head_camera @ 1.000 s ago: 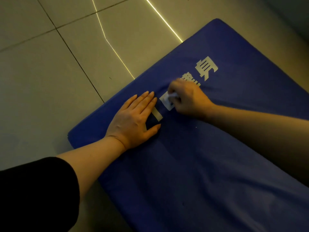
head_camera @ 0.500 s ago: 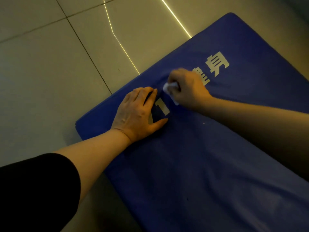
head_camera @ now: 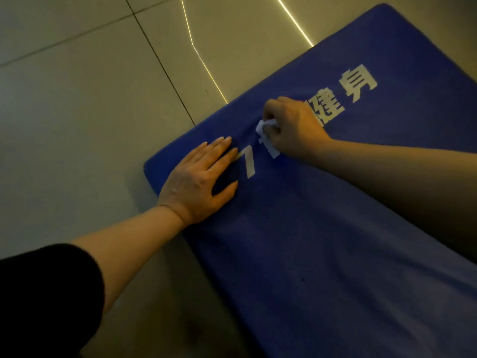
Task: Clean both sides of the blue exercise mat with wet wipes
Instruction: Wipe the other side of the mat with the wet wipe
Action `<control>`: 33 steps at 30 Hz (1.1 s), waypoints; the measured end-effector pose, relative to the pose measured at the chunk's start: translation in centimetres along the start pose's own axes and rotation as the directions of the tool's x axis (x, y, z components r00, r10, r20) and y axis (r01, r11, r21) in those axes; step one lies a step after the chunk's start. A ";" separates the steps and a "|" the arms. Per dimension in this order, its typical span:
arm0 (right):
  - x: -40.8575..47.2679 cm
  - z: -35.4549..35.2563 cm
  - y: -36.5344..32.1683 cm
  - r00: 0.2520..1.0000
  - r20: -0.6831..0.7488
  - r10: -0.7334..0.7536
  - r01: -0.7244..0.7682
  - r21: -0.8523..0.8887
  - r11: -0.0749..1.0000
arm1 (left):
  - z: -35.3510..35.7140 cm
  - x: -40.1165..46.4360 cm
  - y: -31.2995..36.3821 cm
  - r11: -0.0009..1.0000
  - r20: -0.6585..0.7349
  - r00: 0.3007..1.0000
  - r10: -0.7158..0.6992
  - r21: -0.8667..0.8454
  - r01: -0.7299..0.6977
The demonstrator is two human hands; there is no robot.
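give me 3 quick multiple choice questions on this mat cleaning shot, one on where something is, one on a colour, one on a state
1. Where does the left hand rest?
A. on the floor tiles
B. flat on the mat near its corner
C. on the right forearm

2. What colour is the printed lettering on the mat?
A. white
B. red
C. black

3. What is the right hand doing?
A. lying open and empty
B. gripping a crumpled wet wipe against the mat
C. lifting the mat's edge

Answers: 1 B, its straight fingers lie on the blue surface by the corner. 2 A, the characters show pale white on blue. 3 B, curled fingers hold the white wad on the lettering.
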State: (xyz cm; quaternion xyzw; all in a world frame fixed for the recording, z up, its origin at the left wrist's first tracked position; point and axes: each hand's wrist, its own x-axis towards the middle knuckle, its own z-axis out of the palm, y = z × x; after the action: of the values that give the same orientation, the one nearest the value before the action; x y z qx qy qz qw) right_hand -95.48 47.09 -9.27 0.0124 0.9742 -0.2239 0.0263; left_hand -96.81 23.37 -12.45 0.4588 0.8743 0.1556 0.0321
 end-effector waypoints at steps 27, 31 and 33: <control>-0.1 1.4 -2.6 0.995 0.007 -0.102 0.101 0.069 0.993 | -0.2 0.0 0.0 0.995 -0.042 0.995 -0.093 -0.040 0.091; -3.0 2.0 -2.5 0.992 0.034 -0.118 0.114 0.111 0.987 | -0.1 -0.1 -0.2 0.994 -0.023 0.995 -0.099 -0.053 0.098; -5.2 2.0 -2.5 0.984 0.074 -0.163 0.156 0.088 0.984 | 0.0 -0.1 -0.2 0.994 -0.019 0.995 -0.094 -0.056 0.092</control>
State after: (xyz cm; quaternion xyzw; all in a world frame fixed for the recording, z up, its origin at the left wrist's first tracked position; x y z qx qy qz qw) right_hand -90.27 43.90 -9.65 -0.0736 0.9602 -0.2655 0.0470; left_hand -96.94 23.13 -12.51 0.4147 0.8904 0.1827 0.0423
